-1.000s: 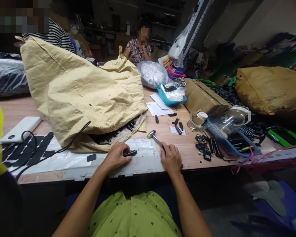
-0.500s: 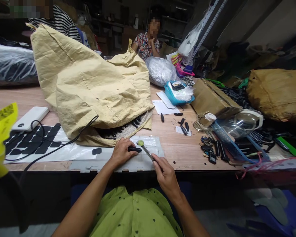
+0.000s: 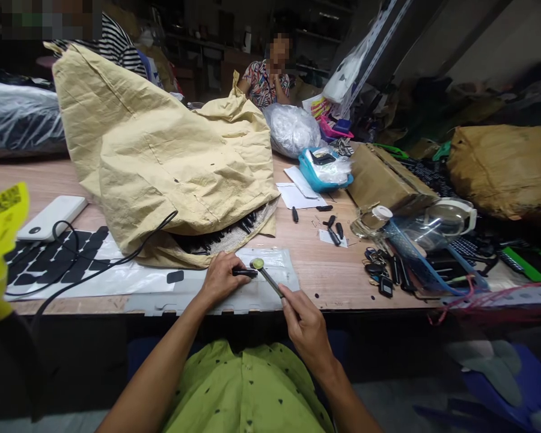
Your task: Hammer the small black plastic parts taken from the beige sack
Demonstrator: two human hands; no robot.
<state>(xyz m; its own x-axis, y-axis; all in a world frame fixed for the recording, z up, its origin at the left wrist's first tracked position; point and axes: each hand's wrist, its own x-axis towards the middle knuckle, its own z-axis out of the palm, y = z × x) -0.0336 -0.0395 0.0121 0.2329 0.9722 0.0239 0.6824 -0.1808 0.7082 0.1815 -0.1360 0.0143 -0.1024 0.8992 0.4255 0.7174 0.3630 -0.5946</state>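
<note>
My left hand (image 3: 222, 279) rests over the grey plastic sheet (image 3: 270, 294) at the table's front edge. Its fingers are closed on a small black elongated part (image 3: 246, 272), whose end sticks out to the right. In my right hand (image 3: 304, 322) is the thin metal handle of a small hammer (image 3: 270, 279). The hammer's round, greenish head lies just above the tip of the black part; whether they touch I cannot tell. Behind my left hand, a large tan cloth sack (image 3: 180, 162) gapes open, showing many similar black parts (image 3: 225, 236).
Loose black parts (image 3: 332, 231) and paper (image 3: 297, 195) lie right of the sack. A blue tray (image 3: 433, 258), keys (image 3: 379, 270), a glass jug (image 3: 451, 222) and a cardboard box (image 3: 388, 177) stand farther right. A black cable (image 3: 117, 264) crosses the left side. Two people sit opposite.
The hammer head has shifted very slightly relative to the black part. My left hand keeps its grip, and the whole view has moved a little.
</note>
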